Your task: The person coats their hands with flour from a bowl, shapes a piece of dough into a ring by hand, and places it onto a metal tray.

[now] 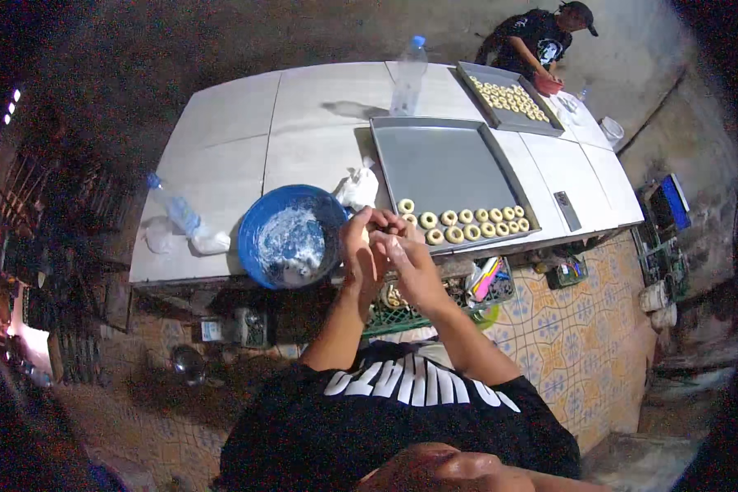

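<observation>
My left hand [364,251] and my right hand [412,264] are brought together at the table's near edge, fingers curled against each other. Whatever lies between them is hidden by the fingers. Just beyond my right hand, a grey metal baking tray [447,156] carries rings of pale dough [453,234] in rows along its near side and left corner. Left of my hands stands a blue basin [252,238] with white dough or flour-like stuff [291,238] inside. Behind my hands sits a white plastic bag [358,187].
A second tray [549,127] of dough rings lies far right, beside a person [537,41] with a red bowl [548,84]. Clear bottles [410,82] and a phone [567,211] are on the white table [221,123]. A green crate [402,320] stands below the edge.
</observation>
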Motion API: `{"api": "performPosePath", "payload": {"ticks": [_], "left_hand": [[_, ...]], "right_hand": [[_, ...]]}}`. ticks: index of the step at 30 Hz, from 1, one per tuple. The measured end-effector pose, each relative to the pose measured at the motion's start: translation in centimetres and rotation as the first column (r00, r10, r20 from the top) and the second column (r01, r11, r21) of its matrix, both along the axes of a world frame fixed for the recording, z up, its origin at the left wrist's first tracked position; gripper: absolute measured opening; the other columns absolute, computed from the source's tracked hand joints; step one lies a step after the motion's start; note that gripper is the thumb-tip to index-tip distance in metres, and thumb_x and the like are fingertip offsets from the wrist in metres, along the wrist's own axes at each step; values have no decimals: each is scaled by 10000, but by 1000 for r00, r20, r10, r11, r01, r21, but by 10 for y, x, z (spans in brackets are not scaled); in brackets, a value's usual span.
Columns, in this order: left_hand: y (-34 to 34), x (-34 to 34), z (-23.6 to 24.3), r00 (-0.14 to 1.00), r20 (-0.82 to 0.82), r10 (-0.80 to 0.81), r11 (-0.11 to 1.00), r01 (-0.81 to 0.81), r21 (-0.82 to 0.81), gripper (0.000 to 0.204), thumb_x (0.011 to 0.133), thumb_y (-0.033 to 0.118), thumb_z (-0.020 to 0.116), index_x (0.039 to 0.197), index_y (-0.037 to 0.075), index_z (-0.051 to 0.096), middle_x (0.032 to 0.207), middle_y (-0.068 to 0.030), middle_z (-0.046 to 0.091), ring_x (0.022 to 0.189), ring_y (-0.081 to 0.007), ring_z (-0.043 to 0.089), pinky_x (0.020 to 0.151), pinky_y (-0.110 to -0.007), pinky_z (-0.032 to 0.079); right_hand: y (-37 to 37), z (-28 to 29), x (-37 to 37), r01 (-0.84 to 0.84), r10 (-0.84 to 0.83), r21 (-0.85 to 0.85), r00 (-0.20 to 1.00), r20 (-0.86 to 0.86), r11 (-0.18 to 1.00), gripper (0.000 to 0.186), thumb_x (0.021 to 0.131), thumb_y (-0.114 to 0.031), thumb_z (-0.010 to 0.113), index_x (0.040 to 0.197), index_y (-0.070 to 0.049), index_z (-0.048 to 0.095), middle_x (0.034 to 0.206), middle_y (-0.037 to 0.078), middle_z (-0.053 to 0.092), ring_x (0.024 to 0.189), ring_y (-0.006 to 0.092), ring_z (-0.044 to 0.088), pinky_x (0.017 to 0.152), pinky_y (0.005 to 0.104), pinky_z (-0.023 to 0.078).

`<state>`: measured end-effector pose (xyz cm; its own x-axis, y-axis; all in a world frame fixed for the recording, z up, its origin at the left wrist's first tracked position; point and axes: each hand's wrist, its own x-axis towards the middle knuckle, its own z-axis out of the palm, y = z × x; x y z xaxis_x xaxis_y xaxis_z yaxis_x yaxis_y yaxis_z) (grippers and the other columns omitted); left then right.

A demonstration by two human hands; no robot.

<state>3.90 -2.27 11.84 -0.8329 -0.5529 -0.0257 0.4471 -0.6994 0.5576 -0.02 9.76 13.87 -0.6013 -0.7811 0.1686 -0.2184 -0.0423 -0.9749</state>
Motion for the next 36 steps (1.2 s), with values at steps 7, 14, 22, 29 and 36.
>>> {"api": "performPosePath", "payload": {"ticks": [7,14,22,29,36], "left_hand": [[-10,15,-16,974,-4,-226,952,221,210,286,1019,333,539,951,85,664,917,-87,704,844,-235,715,685,-397,592],[-11,24,-19,984,113,-140,980,121,159,324,1026,361,524,1025,73,673,946,-88,712,836,-243,704,763,-395,584],[-4,42,5,906,-146,397,724,-407,-557,485,1070,346,463,781,-19,600,835,-179,690,801,-266,670,797,-394,537],[-12,38,30,952,304,37,999,-33,-19,389,1047,350,517,845,32,613,897,-117,696,840,-255,670,797,-395,535],[-16,40,9,985,82,-149,984,140,108,339,1039,405,507,1000,104,657,980,-66,704,854,-225,697,744,-396,580]], "right_hand": [[16,44,-26,157,99,133,206,-974,979,470,858,-606,629,1091,-228,783,1587,120,397,1384,374,393,1105,577,349],[7,57,-35,-26,371,373,-62,-926,927,465,826,-541,737,1189,-251,756,1550,124,409,1393,362,388,1088,546,382],[-5,33,11,-305,270,103,926,265,947,618,997,-553,597,1279,-11,684,1463,187,442,1373,304,386,1138,487,319],[6,46,2,82,123,165,378,-918,983,579,798,-620,756,1263,-278,716,1532,219,384,1349,416,354,1086,613,313],[-5,75,-29,-48,297,296,-1,-955,954,468,788,-529,774,1185,-282,762,1558,131,397,1398,357,371,1106,573,367]]}}
